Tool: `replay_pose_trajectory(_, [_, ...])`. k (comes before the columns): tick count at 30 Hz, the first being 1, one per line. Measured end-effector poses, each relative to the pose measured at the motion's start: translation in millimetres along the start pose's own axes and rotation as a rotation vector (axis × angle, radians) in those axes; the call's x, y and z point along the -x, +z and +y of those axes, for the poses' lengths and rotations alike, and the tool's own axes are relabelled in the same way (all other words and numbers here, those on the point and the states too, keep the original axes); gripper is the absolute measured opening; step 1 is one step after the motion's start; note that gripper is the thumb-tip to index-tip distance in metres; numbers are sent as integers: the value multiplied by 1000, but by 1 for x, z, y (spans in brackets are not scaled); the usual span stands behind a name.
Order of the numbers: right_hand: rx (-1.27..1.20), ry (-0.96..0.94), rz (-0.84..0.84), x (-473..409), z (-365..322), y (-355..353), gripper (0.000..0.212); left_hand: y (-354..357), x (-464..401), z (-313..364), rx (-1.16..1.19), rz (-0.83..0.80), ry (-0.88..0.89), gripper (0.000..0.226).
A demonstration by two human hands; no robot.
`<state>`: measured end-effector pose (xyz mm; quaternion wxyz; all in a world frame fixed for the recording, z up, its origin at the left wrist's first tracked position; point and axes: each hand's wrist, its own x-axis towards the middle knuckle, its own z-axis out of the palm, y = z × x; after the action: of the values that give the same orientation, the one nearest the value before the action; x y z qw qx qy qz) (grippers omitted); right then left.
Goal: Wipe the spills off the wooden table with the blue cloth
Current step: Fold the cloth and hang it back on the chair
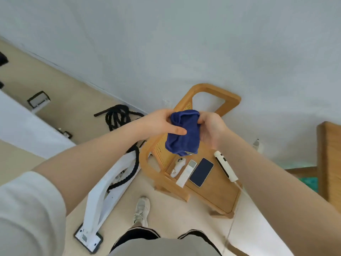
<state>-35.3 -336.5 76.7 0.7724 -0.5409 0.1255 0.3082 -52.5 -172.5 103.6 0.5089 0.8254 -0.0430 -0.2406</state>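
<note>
The blue cloth (pixel 184 133) hangs bunched in the air above the small wooden table (pixel 219 193). My left hand (pixel 158 124) grips its left side, with the thumb pressed across the front of the fabric. My right hand (pixel 210 128) holds the cloth's right edge, fingers curled behind it. Both hands are raised well above the tabletop. No spill is plain to see on the visible wood, and the cloth hides the table's far part.
On the table lie a white game controller (pixel 178 167), a white remote (pixel 186 173), a dark phone (pixel 201 171) and a long white device (pixel 226 166). A white stand (pixel 103 198) and black cables (pixel 118 116) lie on the floor to the left. My shoe (pixel 141 210) stands near the table.
</note>
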Motion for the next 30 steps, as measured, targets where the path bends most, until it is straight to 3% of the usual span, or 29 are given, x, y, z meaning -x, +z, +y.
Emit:
replay_pose_trajectory(3, [106,11,-17,-28,-6,17,32,-38,-28,-17,-93,-31,43,21])
replay_pose_trajectory(6, [289,15,-37,-49,-12,35,31,-74,-50,-33,67,-33,37,9])
replay_pose_trajectory(10, [790,-197,172,-74,-9,62,21,-108,-80,-39,67,19,85,8])
replay_pose_trajectory(12, [803,-235,228,-87,-6,66,17,-121,-94,-42,44,54,105,22])
replay_pose_trajectory(16, [554,-242,376,-101,-14,62,13,-152,-114,-61,-160,-59,121,37])
replay_pose_trajectory(21, [834,-172,446,-122,-17,49,13,-179,-134,-85,-594,-293,37,31])
replay_pose_trajectory(24, [715,9,429,-142,-10,30,20,-177,-157,-101,-500,-203,-2,29])
replay_pose_trajectory(27, [875,133,560,-176,6,5,29,-162,-183,-122,-594,-17,52,59])
replay_pose_trajectory(28, [988,165,607,-186,13,1,33,-152,-187,-130,-570,-21,35,61])
replay_pose_trajectory(30, [1023,146,594,-201,33,4,38,-126,-186,-148,-299,-116,-52,42])
